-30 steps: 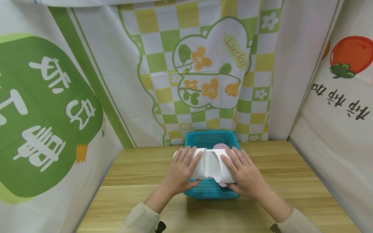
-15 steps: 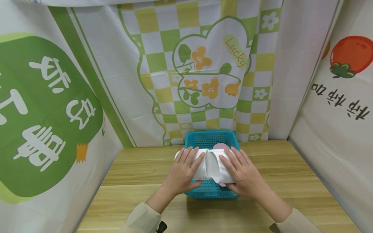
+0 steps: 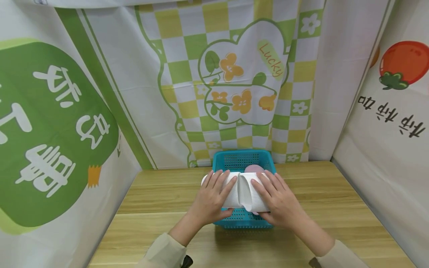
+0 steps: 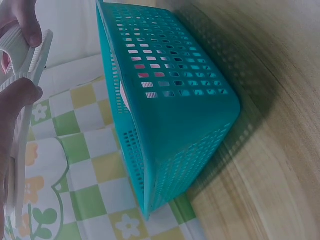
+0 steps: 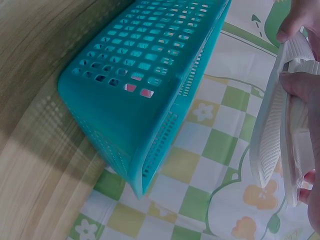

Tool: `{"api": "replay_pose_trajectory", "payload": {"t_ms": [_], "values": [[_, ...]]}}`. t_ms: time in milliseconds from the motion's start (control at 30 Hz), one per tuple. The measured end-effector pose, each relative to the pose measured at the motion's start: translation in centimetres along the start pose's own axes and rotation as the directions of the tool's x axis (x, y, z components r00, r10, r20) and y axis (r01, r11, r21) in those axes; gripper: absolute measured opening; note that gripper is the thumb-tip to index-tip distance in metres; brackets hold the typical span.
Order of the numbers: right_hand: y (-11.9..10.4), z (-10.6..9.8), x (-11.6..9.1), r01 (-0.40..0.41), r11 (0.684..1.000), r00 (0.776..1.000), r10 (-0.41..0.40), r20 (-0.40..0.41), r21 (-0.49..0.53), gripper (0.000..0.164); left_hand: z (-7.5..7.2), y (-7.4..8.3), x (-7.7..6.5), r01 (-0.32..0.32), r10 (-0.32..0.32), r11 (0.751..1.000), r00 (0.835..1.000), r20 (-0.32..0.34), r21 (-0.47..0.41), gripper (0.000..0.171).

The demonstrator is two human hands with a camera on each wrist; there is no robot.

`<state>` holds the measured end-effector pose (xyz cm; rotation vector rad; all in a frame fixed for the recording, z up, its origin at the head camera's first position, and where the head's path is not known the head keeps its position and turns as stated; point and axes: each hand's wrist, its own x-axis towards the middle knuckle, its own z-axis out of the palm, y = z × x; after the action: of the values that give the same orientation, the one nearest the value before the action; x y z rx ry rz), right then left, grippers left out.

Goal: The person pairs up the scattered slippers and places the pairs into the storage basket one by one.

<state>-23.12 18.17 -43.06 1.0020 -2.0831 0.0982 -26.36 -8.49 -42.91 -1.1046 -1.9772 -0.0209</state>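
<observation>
Two white ribbed slippers are held side by side over the teal basket (image 3: 244,225). My left hand (image 3: 210,199) grips the left slipper (image 3: 232,198), fingers over its ribbed strap and thumb at the near edge. My right hand (image 3: 282,201) holds the right slipper (image 3: 258,199) in the same way. The straps' openings face each other, nearly touching. In the right wrist view, a textured sole (image 5: 269,145) hangs beside the second slipper, clear of the basket. Inside the basket lies a pink thing (image 3: 254,168), mostly hidden by the slippers.
The basket stands on a wood-grain table (image 3: 161,193), near its back edge. Behind it hangs a green and yellow checked cloth (image 3: 241,137). Printed cloth walls rise at the left and right of the table.
My left hand has moved slightly right with its slipper, and my right hand slightly left. The gap between the slippers has narrowed a little. The basket has stayed in place.
</observation>
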Motion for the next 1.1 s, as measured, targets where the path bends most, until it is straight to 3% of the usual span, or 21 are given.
{"api": "replay_pose_trajectory", "payload": {"t_ms": [233, 700, 1100], "values": [[-0.2, -0.1, 0.1, -0.005, 1.000, 1.000, 0.005, -0.001, -0.016, 0.099, 0.0, 0.1, 0.1, -0.003, 0.003, 1.000, 1.000, -0.004, 0.008, 0.100], [-0.5, 0.2, -0.1, 0.002, 1.000, 1.000, -0.002, -0.024, -0.008, 0.097, 0.0, -0.1, -0.1, -0.023, 0.023, 1.000, 1.000, -0.002, -0.009, 0.099], [0.0, -0.9, -0.2, 0.034, 0.999, 0.995, -0.037, 0.092, 0.040, 0.097, -0.1, -0.6, -0.1, -0.041, 0.041, 0.997, 0.999, 0.000, -0.071, 0.096]]}}
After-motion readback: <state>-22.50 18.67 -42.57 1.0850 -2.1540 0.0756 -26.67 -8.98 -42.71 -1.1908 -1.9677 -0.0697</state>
